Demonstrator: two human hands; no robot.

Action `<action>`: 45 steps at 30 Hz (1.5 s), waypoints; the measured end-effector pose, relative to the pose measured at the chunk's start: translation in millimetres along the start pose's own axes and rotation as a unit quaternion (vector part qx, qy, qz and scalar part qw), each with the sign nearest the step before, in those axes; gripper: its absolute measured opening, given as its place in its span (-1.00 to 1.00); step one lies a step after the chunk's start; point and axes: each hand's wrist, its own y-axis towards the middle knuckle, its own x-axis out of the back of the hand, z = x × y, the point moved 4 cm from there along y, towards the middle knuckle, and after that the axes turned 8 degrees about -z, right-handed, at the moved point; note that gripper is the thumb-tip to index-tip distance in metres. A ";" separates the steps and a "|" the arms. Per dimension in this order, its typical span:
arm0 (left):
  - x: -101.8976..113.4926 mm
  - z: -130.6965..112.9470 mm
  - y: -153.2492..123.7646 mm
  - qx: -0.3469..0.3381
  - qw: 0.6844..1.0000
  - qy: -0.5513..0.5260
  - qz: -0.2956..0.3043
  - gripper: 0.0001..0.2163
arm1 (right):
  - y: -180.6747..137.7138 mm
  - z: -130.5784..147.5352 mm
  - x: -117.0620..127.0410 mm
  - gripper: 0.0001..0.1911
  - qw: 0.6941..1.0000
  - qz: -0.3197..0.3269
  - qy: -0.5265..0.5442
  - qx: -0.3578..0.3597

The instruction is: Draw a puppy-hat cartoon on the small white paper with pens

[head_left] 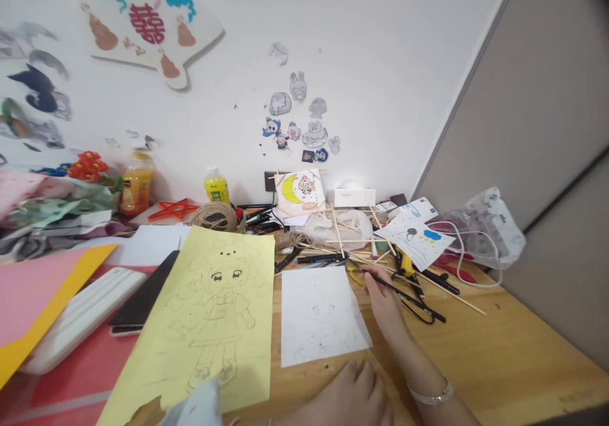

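Observation:
My right hand [383, 299] lies on the wooden desk [499, 350] just right of a white sheet [318, 315] with a faint pencil sketch. Its fingers are closed round a thin black pen [419, 304] that slants away to the right. A bracelet [431, 395] sits on that wrist. My left hand [354, 397] rests low at the frame's bottom edge below the white sheet; only its back shows and the fingers are hidden. Left of it lies a yellow sheet [214, 318] with a drawn cartoon girl.
Behind the white sheet is a clutter of wooden sticks [342, 239], markers, a twine roll [214, 215], small drawings and a plastic bag [485, 223]. Two drink bottles [137, 182] stand by the wall. At left are a phone [143, 296], a white case [80, 318] and pink and orange paper [33, 299].

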 end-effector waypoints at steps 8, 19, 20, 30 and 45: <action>-8.2 7.3 -5.6 0.100 0.994 -0.002 0.031 -0.67 | 1.1 2.4 2.3 -0.69 1.000 -0.014 -0.008 -0.001; -28.0 17.7 -19.1 0.218 0.973 -0.042 0.066 -0.34 | -9.0 1.0 -15.0 -0.67 0.986 0.162 -0.022 0.037; -29.1 18.2 -19.6 0.220 0.973 -0.043 0.063 -0.34 | -10.4 1.4 -18.1 -0.68 0.980 0.187 -0.032 0.056; -32.2 5.6 0.7 0.097 0.994 -0.048 0.016 -0.71 | -14.7 -11.9 -26.3 -0.68 0.967 0.233 -0.060 0.086; -17.2 10.3 -4.0 0.106 0.994 -0.025 0.022 -0.63 | -19.3 -4.7 -26.3 -0.67 0.949 0.245 -0.100 0.171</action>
